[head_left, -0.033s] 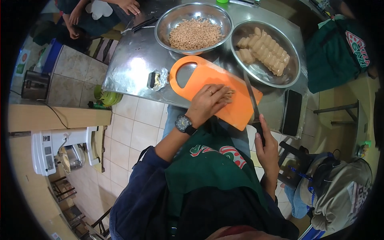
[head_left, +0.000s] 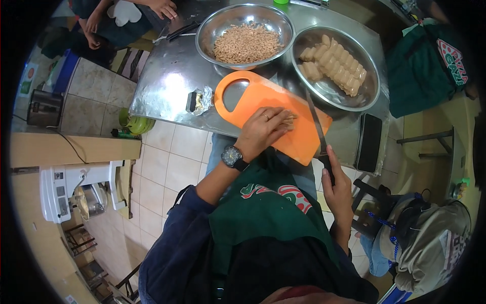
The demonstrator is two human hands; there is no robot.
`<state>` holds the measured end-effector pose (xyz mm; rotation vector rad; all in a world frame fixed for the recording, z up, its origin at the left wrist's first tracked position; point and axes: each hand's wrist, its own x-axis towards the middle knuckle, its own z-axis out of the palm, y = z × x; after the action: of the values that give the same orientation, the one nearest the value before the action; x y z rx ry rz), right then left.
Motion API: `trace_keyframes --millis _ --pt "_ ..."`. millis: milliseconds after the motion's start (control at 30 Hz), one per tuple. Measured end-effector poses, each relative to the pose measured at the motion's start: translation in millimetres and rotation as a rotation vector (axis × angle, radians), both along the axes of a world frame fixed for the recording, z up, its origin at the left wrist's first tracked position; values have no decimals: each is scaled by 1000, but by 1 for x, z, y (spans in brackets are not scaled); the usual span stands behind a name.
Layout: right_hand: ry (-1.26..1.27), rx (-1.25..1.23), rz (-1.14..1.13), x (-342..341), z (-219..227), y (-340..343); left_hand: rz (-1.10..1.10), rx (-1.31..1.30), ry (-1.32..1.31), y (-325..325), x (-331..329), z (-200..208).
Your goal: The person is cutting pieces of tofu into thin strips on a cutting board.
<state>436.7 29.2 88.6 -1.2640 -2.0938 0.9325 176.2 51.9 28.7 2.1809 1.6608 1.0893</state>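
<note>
My left hand (head_left: 261,126), a watch on its wrist, presses light-brown sausage strips (head_left: 289,119) onto an orange cutting board (head_left: 253,101). Its closed fingers hide much of the strips. In my right hand (head_left: 338,185) is the dark handle of a long knife (head_left: 318,124). The blade slants over the right part of the board, its tip close to the rim of a steel bowl (head_left: 375,96) of whole sausages (head_left: 336,63), a gap away from the left fingers. Farther back, another steel bowl (head_left: 201,38) holds small chopped pieces (head_left: 248,44).
On the steel table (head_left: 157,96), a crumpled foil wrapper (head_left: 204,100) and small dark block lie left of the board. A black phone-like slab (head_left: 369,143) rests at the right edge. Another person's hand (head_left: 163,8) is at the far left. A white mixer (head_left: 76,190) stands left.
The knife blade has swung very slightly left at its tip. My left hand stays in place on the strips.
</note>
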Motion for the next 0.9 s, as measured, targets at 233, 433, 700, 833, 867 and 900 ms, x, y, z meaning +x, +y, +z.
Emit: trace_keyframes --millis 233,433,700,833,867,900 --pt "-78 -70 -44 -3 -11 -8 22 26 -12 0 5 -1" --pt "-114 -3 -34 -10 -21 -16 45 63 45 -1 6 -5" --pt "-268 -6 -54 -16 -23 -23 41 64 43 -3 5 -6" --pt "-252 -7 -51 -19 -21 -25 37 69 59 -2 3 -10" --pt "-253 -6 -52 -19 -22 -25 42 72 47 -2 4 -9" --pt "-229 14 -78 -19 -23 -25 46 74 35 -2 5 -8"
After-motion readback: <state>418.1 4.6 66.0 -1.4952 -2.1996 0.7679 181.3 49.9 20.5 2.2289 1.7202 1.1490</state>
